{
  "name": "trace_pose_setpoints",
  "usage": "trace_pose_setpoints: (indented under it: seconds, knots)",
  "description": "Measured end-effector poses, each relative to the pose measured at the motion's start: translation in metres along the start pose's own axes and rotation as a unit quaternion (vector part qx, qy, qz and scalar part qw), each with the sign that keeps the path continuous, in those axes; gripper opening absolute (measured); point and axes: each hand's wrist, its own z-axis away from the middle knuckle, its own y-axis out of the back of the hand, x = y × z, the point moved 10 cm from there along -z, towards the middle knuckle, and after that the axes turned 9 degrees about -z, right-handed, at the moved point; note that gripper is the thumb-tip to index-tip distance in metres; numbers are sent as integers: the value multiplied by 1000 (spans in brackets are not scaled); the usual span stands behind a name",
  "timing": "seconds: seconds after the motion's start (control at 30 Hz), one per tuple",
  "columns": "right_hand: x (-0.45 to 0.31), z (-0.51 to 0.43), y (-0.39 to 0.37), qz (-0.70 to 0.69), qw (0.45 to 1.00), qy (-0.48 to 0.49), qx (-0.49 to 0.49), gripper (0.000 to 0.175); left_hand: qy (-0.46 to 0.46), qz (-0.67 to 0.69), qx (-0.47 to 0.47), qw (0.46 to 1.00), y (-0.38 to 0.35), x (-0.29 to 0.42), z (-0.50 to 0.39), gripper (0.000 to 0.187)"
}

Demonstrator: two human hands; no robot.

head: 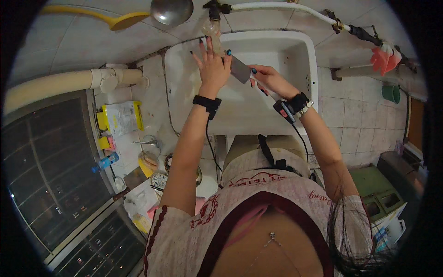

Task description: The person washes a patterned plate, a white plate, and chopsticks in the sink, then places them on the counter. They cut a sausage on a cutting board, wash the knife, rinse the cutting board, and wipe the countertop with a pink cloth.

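Observation:
My left hand (pixel 213 67) is over the white sink basin (pixel 311 62), just below the tap's translucent spout (pixel 210 27). Its fingers are spread, and the thumb lies by the upper end of a flat grey blade (pixel 240 69), which looks like a kitchen knife or cleaver. What the left palm touches underneath is hidden. On the blade's other side, my right hand (pixel 271 81) grips the pale handle end, mostly covered by the fingers. The blade slants above the basin. Black straps with cabled devices circle both wrists.
A yellow ladle (pixel 129 21) and a metal ladle (pixel 172 11) hang on the tiled wall. Pink rubber gloves (pixel 381 59) hang at right. Left stand a yellow-and-white packet (pixel 121 117), a blue bottle (pixel 105 162) and a second faucet (pixel 147 141). A green cabinet (pixel 372 183) stands right.

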Motion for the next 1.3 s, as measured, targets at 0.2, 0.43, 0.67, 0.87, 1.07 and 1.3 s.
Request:
trace_pose_setpoints:
  seconds: [0.2, 0.43, 0.67, 0.87, 1.07, 1.3]
  knots:
    - [-6, 2, -3, -27, 999, 22, -2, 41, -46, -38, -39, 997, 13, 0, -6, 68]
    - [-9, 4, -4, -41, 999, 20, 0, 38, -54, -3, -17, 998, 12, 7, 8, 66]
    - [-14, 10, -3, -52, 998, 28, 16, 37, -114, 34, -70, 990, 10, 13, 7, 68]
    - [-17, 11, -6, 0, 1000, 19, 1, 35, -72, 1, -49, 996, 14, 5, 6, 74]
    - [-4, 12, 1, 46, 999, -21, -12, 39, 122, 3, -62, 991, -16, -93, 0, 72]
    - [-48, 26, -25, 393, 877, 272, 41, 47, 384, 759, -130, 510, -71, -39, 63, 56]
